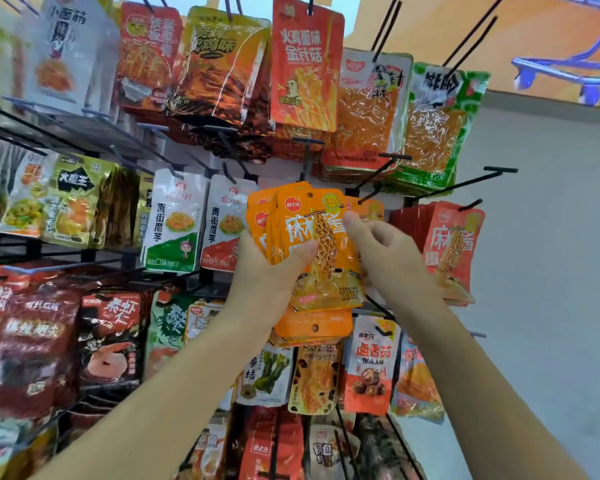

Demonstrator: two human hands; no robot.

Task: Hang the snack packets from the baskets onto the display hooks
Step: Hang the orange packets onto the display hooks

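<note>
Two bare forearms reached up from the bottom edge. The left hand (pixel 271 268) gripped a fanned stack of orange snack packets (pixel 321 289), thumb across the front. The right hand (pixel 385 251) pinched the front packet's upper right edge, near its punched hole. The stack was held before the rack's middle row, just short of a black hook tip (pixel 362 201) that seemed to carry matching packets; no basket was in view. The likely risks: the loose fan could slip as one packet was peeled off, or the small hole could miss the tip and the packet fall. White packets (pixel 174 223) crowded the left and red packets (pixel 454 244) the right. Open room lay only toward the person and past the rack's right edge, by a bare grey wall (pixel 551 237).
</note>
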